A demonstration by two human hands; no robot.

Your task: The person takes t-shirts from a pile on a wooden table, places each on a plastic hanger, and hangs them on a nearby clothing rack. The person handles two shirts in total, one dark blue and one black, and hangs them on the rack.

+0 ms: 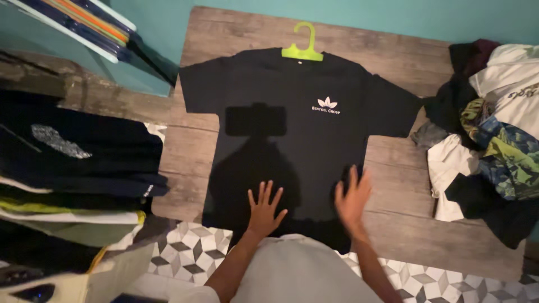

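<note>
- The room is dim, lit from behind the person; a head-and-camera shadow falls across the black short-sleeved T-shirt [297,134].
- The right hand [352,199] is motion-blurred; the left hand [264,210] is sharper.
- Straight lines bow slightly at the edges.

Free room and obstacles. Open wooden table [404,168] lies right of the black T-shirt [292,134], ending at the heap of loose clothes [488,146]. A narrower bare strip runs on the shirt's left, bounded by the stack of folded garments [78,163]. The green hanger [303,47] blocks the collar edge. Left hand [265,209] and right hand [352,199] occupy the hem.
</note>
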